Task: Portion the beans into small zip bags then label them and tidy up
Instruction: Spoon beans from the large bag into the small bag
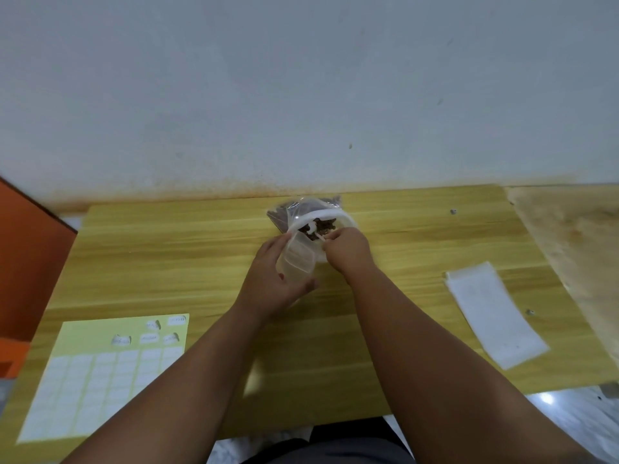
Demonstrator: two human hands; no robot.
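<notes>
A white-rimmed bowl of dark beans stands at the far middle of the wooden table. Behind it lies a clear bag of more beans. My left hand holds a small clear zip bag upright beside the bowl, its mouth near the rim. My right hand grips a white spoon whose end sits among the beans in the bowl.
A yellow sheet of white labels lies at the near left, some labels peeled. A stack of flat zip bags lies at the right. An orange panel stands at the left edge, a paler board at the right.
</notes>
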